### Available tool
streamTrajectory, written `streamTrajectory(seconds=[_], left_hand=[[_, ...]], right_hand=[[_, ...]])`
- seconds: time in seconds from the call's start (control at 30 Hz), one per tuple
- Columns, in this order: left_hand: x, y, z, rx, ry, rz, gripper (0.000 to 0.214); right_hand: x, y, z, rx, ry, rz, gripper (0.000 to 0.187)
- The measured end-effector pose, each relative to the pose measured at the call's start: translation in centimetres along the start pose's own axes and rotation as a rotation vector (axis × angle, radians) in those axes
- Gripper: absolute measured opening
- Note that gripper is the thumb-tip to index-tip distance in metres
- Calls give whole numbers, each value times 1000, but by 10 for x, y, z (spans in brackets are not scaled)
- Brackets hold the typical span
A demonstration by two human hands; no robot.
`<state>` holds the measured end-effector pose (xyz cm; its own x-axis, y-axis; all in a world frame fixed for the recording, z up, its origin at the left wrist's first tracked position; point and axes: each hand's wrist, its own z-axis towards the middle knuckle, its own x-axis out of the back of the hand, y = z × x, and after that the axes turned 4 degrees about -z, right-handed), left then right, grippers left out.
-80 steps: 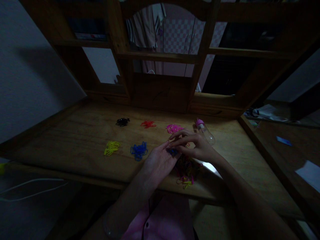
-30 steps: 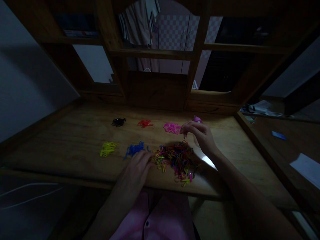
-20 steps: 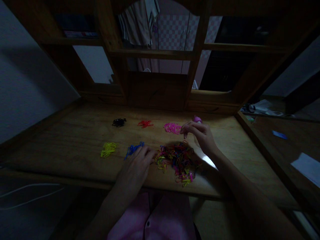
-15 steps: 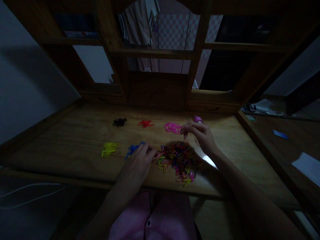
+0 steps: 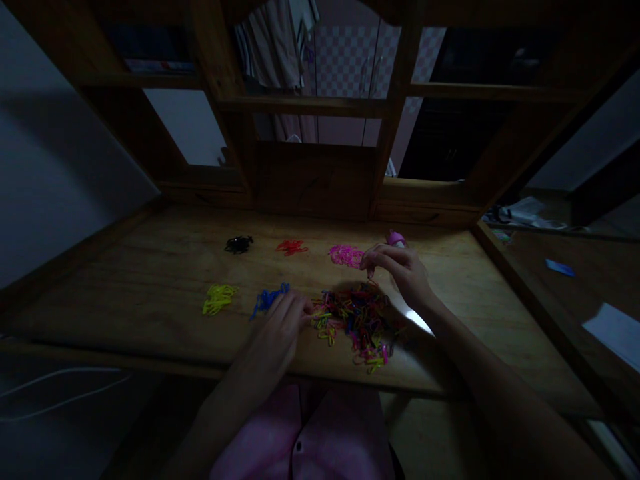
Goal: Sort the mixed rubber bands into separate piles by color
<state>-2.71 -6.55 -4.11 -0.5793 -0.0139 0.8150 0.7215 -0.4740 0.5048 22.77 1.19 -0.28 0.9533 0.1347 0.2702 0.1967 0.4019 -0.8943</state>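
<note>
A mixed heap of coloured rubber bands [image 5: 357,317] lies on the wooden desk. At its left edge is my left hand [image 5: 283,323], fingertips pinched together; whatever they grip is too small and dark to make out. My right hand [image 5: 403,270] hovers above the heap's far side with thumb and fingers closed, beside the pink rubber bands [image 5: 345,255]. Anything in that pinch is hidden. Blue rubber bands [image 5: 269,298] lie just beyond my left hand. Farther off are separate piles of yellow rubber bands [image 5: 219,299], red rubber bands [image 5: 291,247] and black rubber bands [image 5: 239,244].
Behind my right hand stands a pink-capped object [image 5: 395,239], and a bright patch of light falls on the desk [image 5: 465,300] near my right forearm. A wooden shelf frame [image 5: 305,105] rises at the back. Papers [image 5: 615,333] lie on a side surface at right.
My left hand has shifted slightly left and down, uncovering more of the blue rubber bands. My right hand has stayed nearly still, and the piles look unchanged.
</note>
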Motion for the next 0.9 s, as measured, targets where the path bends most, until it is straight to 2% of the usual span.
streamTrajectory(seconds=[0.1, 0.2, 0.4, 0.57, 0.73, 0.9], left_hand=[[2, 15, -6, 9, -47, -113, 16], [-4, 23, -12, -44, -116, -167, 17], [-22, 17, -16, -120, -117, -43, 14], [-16, 20, -14, -120, -130, 26, 14], [-14, 23, -14, -141, -132, 34, 33], [-18, 19, -15, -216, -198, 63, 26]], right_hand=[[0, 0, 0, 1, -6, -4, 26], [1, 0, 0, 5, -14, -8, 26], [0, 3, 0, 3, -17, 7, 25], [-1, 1, 0, 5, -21, 9, 25], [-1, -2, 0, 5, -23, -1, 25], [-1, -2, 0, -13, -22, 10, 25]])
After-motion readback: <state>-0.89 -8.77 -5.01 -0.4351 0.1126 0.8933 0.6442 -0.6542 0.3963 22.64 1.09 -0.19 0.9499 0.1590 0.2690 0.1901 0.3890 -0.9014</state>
